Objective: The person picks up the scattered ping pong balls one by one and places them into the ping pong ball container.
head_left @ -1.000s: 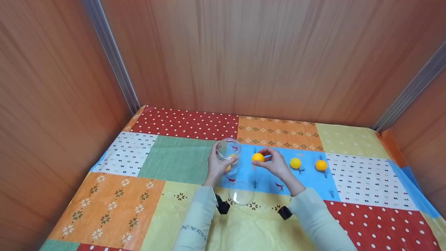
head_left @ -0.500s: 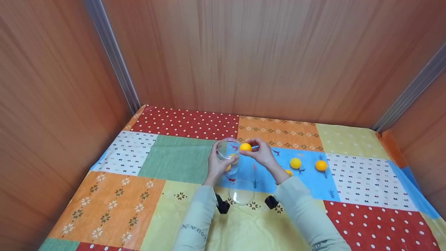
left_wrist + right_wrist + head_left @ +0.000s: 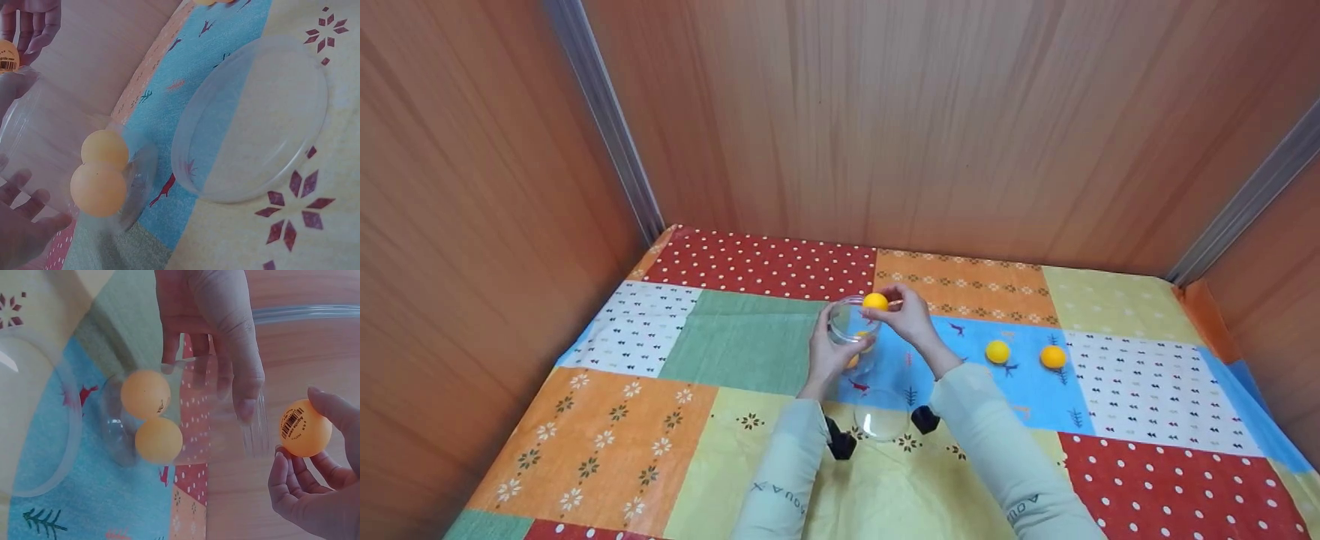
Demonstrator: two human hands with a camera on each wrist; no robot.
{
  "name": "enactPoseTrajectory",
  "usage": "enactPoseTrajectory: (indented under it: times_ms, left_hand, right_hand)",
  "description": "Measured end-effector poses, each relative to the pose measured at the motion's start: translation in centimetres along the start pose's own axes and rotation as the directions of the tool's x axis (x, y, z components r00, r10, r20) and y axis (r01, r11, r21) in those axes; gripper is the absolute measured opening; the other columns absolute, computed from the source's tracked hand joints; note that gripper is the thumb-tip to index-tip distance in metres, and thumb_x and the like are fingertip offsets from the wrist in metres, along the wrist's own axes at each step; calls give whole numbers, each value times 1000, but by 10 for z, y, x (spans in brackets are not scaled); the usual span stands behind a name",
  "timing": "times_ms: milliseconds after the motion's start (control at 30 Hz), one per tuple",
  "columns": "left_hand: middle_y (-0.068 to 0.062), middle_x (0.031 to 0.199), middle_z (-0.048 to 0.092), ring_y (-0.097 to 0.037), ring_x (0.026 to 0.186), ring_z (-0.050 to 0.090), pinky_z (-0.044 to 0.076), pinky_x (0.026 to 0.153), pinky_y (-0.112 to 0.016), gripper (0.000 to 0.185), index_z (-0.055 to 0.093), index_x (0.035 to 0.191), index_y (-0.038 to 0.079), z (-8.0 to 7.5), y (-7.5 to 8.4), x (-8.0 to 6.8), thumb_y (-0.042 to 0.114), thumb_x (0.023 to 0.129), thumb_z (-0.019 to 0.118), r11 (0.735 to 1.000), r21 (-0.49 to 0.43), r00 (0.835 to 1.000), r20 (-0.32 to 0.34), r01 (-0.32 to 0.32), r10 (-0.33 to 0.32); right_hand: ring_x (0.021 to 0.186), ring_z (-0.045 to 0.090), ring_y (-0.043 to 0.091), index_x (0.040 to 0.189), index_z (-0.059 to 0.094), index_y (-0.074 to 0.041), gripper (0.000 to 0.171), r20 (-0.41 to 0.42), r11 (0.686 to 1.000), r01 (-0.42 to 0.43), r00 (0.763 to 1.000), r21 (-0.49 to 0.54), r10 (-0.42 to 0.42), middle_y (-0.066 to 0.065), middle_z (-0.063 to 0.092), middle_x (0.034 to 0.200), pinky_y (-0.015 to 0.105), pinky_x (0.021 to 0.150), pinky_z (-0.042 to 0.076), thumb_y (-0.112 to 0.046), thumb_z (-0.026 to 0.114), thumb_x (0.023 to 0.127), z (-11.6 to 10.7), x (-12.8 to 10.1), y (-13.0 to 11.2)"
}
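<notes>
My left hand point(image 3: 826, 356) grips a clear plastic jar point(image 3: 197, 416) near its open rim, fingers on one side and thumb on the other. Two orange ping-pong balls point(image 3: 98, 188) lie at the bottom of the jar. Between thumb and fingertips, my right hand point(image 3: 910, 315) pinches another orange ping-pong ball point(image 3: 305, 428), printed with a barcode and lettering. In the head view this ball overlaps the right side of the jar's mouth. A round clear lid point(image 3: 250, 121) rests on the cloth just in front of the jar.
Two more ping-pong balls, one yellowish point(image 3: 997, 352) and one orange point(image 3: 1053, 358), sit on the blue patch to the right. A patchwork cloth point(image 3: 750, 345) covers the table. Wood-grain panels point(image 3: 915, 127) enclose its back and sides.
My right hand has carried its ball leftward and up, from beside the jar to over its rim. The left hand and jar have stayed in place.
</notes>
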State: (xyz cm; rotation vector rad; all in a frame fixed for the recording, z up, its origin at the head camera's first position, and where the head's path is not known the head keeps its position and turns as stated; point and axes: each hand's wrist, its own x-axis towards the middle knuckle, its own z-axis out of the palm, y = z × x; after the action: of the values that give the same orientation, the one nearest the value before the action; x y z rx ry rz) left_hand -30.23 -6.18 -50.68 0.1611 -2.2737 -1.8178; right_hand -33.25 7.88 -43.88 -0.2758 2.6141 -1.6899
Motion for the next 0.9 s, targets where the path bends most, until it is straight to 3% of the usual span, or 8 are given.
enactPoseTrajectory:
  times_ms: [467, 700, 900]
  left_hand:
    - [-9, 129, 42, -29, 116, 39, 33, 96, -44, 79, 35, 131, 14, 1, -1, 0, 21, 66, 78, 1000, -10, 1000, -1, -27, 27]
    - [-9, 125, 44, -24, 111, 43, 38, 93, -40, 77, 36, 130, 14, 1, -2, 0, 19, 66, 78, 998, -46, 999, 21, -32, 33]
    - [-7, 124, 44, -24, 113, 43, 37, 94, -40, 78, 35, 131, 16, 1, -2, 0, 20, 66, 78, 999, -43, 999, 16, -27, 28]
  right_hand:
    - [88, 54, 23, 108, 55, -5, 42, -27, 1000, 1, 1000, 7, -1, 9, 55, 102, 31, 77, 49, -26, 70, 76, -8, 0, 3]
    - [89, 55, 25, 107, 55, -2, 41, -28, 998, 43, 999, -39, -44, 12, 56, 101, 33, 76, 49, -27, 69, 77, -20, -8, 12]
    - [91, 53, 24, 110, 54, -5, 41, -31, 997, -1, 1000, -73, -2, 11, 56, 103, 32, 76, 49, -27, 67, 78, -33, -17, 19]
